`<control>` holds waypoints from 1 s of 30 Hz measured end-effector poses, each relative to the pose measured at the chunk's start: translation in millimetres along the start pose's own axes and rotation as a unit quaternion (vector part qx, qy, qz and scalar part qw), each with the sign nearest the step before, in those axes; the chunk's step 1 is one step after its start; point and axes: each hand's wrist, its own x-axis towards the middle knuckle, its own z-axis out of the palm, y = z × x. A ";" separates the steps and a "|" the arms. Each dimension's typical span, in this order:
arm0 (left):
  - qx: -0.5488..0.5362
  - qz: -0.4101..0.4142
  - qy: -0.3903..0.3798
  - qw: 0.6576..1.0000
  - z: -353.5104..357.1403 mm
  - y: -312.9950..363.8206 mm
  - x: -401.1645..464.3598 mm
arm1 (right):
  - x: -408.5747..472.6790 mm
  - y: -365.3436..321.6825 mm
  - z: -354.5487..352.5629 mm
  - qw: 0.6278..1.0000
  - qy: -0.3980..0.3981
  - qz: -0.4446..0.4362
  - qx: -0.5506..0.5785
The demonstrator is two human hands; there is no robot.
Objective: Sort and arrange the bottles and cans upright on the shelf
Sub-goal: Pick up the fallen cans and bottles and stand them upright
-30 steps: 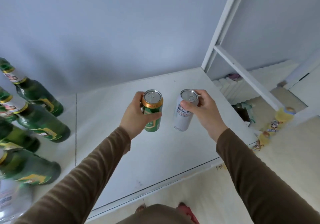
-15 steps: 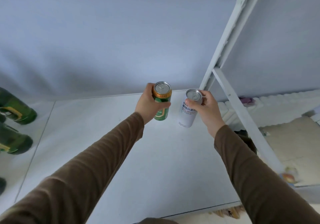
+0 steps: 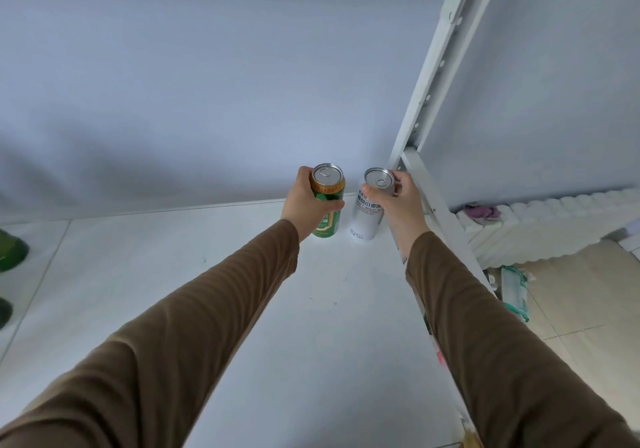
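Both cans (image 3: 325,212) carried to shelf (image 3: 242,309) rear, upright.

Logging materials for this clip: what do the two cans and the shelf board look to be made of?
Green can: metal, likely aluminium, with a bare silvery pull-tab lid, gold band and glossy print. White can: the same silvery lid, matte white printed body. Shelf board: smooth white surface, faintly sheened; painted metal or laminate, cannot tell which.
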 end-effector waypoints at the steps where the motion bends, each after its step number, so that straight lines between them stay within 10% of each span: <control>1: 0.004 -0.002 0.000 1.000 1.2 0.0 0.7 | 1.9 0.9 0.3 1.000 -0.003 0.000 -0.004; 18: 0.065 -0.007 -0.038 0.997 -18.8 1.2 -7.0 | -12.8 -1.2 7.1 0.999 0.005 -0.002 -0.051; 30: 0.276 0.086 -0.008 0.957 -140.6 -23.1 -85.8 | -116.4 -39.3 82.2 0.876 0.043 -0.309 -0.367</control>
